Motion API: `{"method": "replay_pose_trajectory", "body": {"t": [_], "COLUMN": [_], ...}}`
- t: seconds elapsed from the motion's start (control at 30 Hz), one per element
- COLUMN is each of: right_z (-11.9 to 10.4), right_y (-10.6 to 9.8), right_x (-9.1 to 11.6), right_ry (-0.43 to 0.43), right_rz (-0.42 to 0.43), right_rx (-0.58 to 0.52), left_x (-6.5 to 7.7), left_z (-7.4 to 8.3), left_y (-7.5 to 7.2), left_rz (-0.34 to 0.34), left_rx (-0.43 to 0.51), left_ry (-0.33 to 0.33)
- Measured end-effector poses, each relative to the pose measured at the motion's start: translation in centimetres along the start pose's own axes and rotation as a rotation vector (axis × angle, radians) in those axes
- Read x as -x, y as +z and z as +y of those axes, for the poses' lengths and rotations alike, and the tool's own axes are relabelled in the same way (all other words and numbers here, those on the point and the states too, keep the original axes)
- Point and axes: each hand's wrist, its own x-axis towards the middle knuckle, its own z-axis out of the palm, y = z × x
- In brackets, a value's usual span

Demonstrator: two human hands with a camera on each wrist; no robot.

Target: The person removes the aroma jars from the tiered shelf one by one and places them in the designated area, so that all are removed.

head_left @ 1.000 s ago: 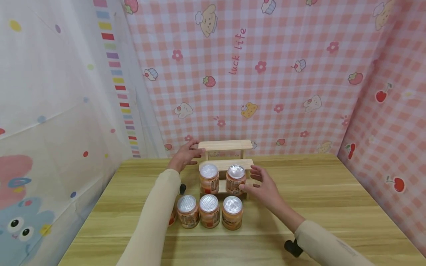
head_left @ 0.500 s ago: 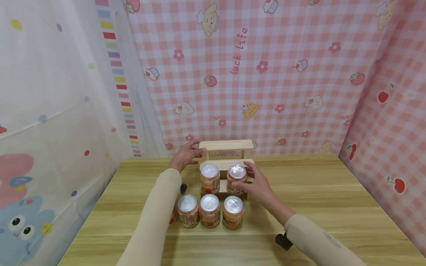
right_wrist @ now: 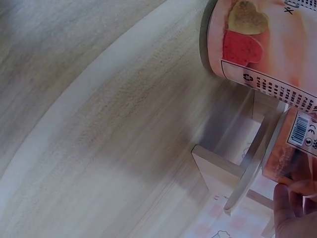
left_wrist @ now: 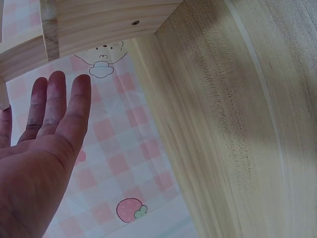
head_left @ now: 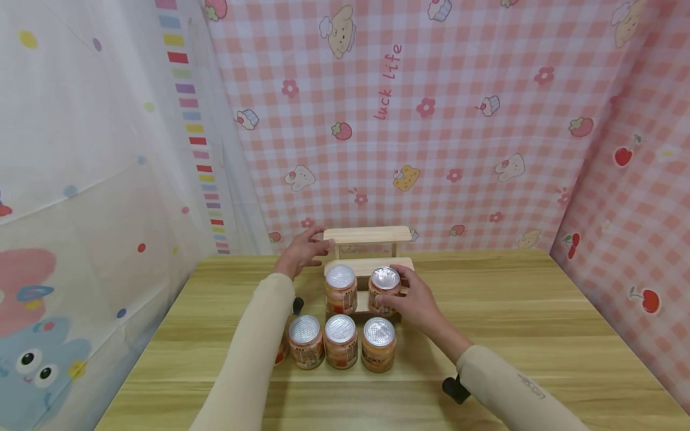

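Observation:
A small wooden step shelf (head_left: 366, 234) stands at the back of the table. On its lowest step are two cans with silver lids and orange labels. The right can (head_left: 386, 277) is gripped by my right hand (head_left: 420, 303), thumb in front and fingers round its far side. In the right wrist view, fingertips press that can (right_wrist: 287, 161) at its side. The other can (head_left: 341, 290) sits to its left. My left hand (head_left: 302, 251) is at the shelf's upper left end, its thumb at the top board. The left wrist view shows its fingers (left_wrist: 55, 106) extended beside the wood.
Several more cans line up in front of the shelf: a right one (head_left: 378, 347), a middle one (head_left: 341, 344), a left one (head_left: 306, 344), and another mostly behind the left sleeve (head_left: 242, 353). A pink checked cloth (head_left: 431, 149) hangs behind the table.
My right hand has moved left and closed its fingers round the right can on the lowest step. The left hand stays at the shelf's end.

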Motion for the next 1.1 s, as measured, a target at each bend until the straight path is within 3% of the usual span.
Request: {"method": "replay_pose_trajectory", "body": {"t": [0.53, 0.9, 1.1], "right_z": [0.3, 0.0, 0.1], "right_y": [-0.4, -2.1, -2.9], "right_x": [0.3, 1.1, 1.6], "right_ry": [0.029, 0.022, 0.004], "right_rz": [0.007, 0.006, -0.011], "right_rx": [-0.028, 0.029, 0.004], "left_x": [0.1, 0.2, 0.1], "left_z": [-0.2, -0.1, 0.0], "left_y": [0.1, 0.1, 0.1], "left_rz": [-0.013, -0.016, -0.017], "left_rx": [0.02, 0.018, 0.024], "left_ry": [0.0, 0.002, 0.005]}}
